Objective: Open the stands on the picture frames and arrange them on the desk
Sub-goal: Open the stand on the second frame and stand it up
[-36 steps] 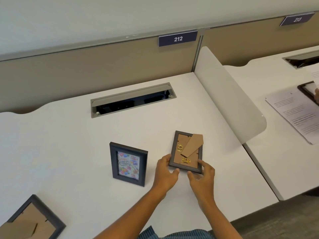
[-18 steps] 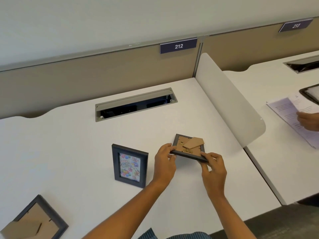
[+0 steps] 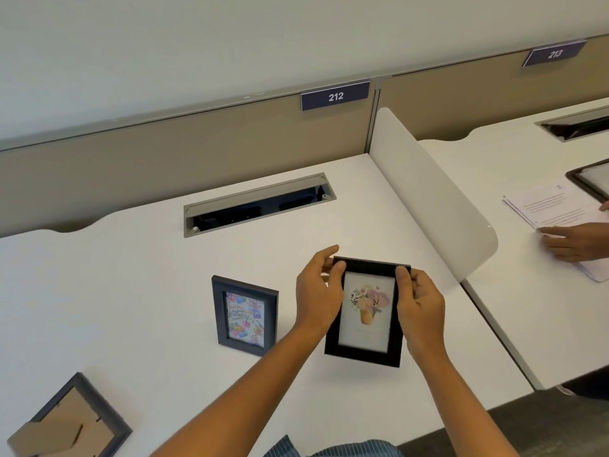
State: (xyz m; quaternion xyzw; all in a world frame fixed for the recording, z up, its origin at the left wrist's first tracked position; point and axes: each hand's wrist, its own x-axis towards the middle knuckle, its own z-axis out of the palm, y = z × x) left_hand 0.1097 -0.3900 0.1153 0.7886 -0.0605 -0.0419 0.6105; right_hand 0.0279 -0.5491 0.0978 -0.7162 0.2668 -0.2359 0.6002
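A white desk (image 3: 99,291) backs onto a tan partition (image 3: 164,166) with a sign (image 3: 335,96) reading "212"; another reads "213". Both hands grip a black flower frame (image 3: 365,313) upright above the desk, left hand (image 3: 318,291) and right hand (image 3: 420,303) on its sides. A "Happy Birthday" frame (image 3: 244,315) stands just left. A third frame (image 3: 71,427) lies face down.

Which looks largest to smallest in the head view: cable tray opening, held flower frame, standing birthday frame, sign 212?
1. Cable tray opening, clearly the largest.
2. Flower frame, held in both hands, looks bigger than the birthday frame, but it is nearer the camera, so unsure.
3. Sign 212, smallest.
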